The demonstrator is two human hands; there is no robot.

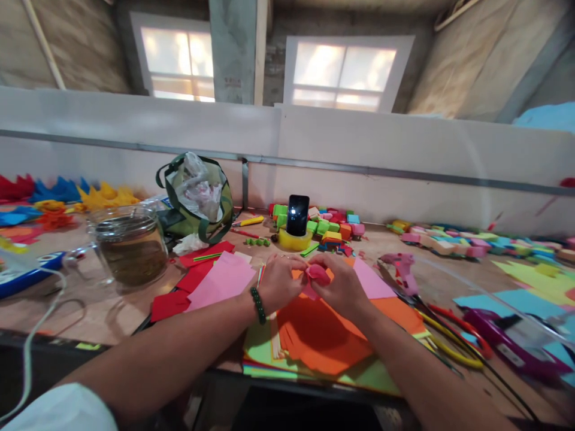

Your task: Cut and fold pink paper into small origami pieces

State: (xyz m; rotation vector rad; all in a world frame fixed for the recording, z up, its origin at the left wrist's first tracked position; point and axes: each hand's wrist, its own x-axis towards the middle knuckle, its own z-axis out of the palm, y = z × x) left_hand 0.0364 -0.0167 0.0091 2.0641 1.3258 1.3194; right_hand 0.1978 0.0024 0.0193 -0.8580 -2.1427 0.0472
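My left hand (284, 282), with a dark green bead bracelet at the wrist, is closed on the left side of a small folded pink paper piece (318, 274). From the right, my right hand (338, 281) pinches the same piece, its fingers meeting those of the left. Both hands are above a stack of orange paper sheets (321, 338), which lies on yellow and green sheets (258, 353). Pink sheets (222, 280) and red sheets (171, 305) lie to the left of the hands.
A phone (297, 215) stands in a yellow tape roll (294, 239) before colored paper blocks. Left are a glass jar (132, 251) and a green bag (197, 197); right, a pink glue gun (403, 269), scissors (453, 353) and a purple tool (516, 344).
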